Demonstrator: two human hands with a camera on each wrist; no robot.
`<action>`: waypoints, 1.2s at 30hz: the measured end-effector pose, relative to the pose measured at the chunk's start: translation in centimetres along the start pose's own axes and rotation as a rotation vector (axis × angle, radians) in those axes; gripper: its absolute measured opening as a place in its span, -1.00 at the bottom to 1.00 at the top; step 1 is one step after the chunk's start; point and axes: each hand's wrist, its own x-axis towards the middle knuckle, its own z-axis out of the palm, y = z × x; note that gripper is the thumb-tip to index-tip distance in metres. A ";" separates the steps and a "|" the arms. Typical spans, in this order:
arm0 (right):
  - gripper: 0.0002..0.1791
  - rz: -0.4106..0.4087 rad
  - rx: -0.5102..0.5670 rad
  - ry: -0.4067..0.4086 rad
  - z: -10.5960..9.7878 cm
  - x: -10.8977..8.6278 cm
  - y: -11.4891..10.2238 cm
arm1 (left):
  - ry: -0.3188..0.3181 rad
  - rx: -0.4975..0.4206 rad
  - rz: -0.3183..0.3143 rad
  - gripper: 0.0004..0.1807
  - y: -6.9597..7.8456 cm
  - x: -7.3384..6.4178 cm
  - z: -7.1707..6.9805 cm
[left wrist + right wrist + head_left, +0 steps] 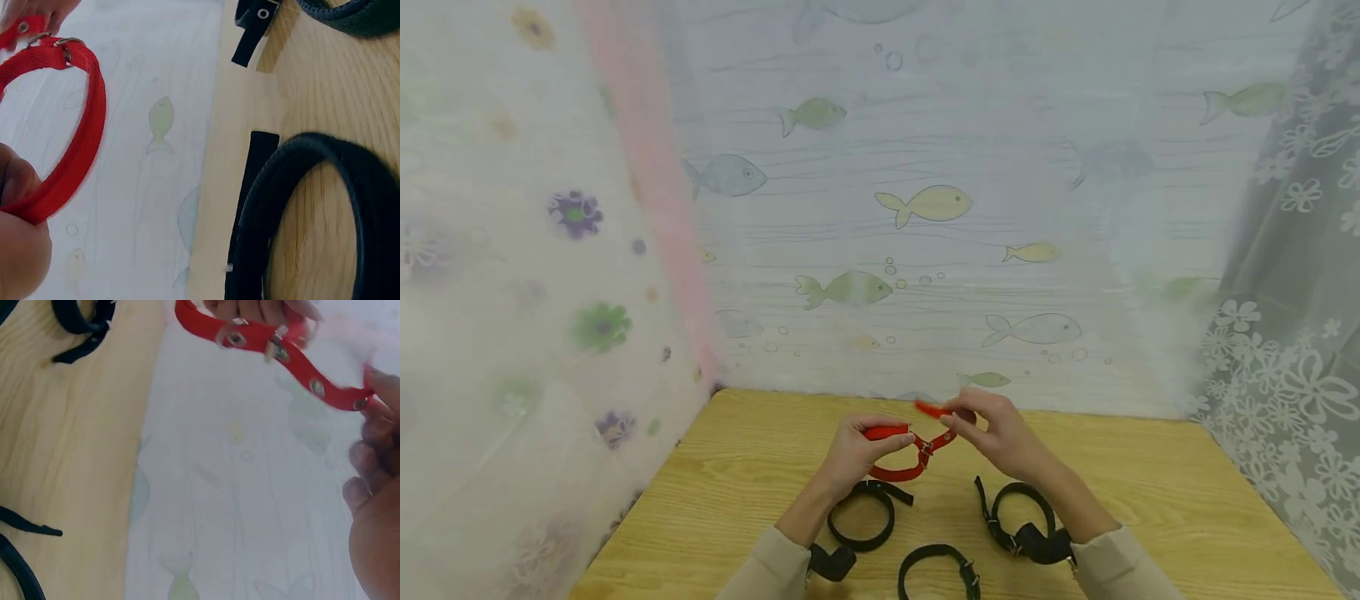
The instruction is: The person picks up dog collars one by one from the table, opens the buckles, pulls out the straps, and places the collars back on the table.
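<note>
Both hands hold a red collar up over the far half of the table. It is a strap with metal eyelets and a buckle, its loop running through the buckle. My left hand pinches the loop's left side between thumb and fingers. The strap's loose end, dotted with eyelets, is pinched by my right hand, to the right of the buckle. In the right wrist view, part of the right hand shows at the right edge, fingers curled at the strap's tip.
Several black collars lie nearer me: one below the left hand, one at the front middle, one by the right forearm. Black pouch-like pieces lie beside the forearms. Fish-printed sheeting stands behind the wooden table.
</note>
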 end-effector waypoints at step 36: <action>-0.79 0.352 0.448 0.006 0.1 -1.0 -1.3 | 0.004 0.391 0.163 -0.87 2.1 -1.2 0.8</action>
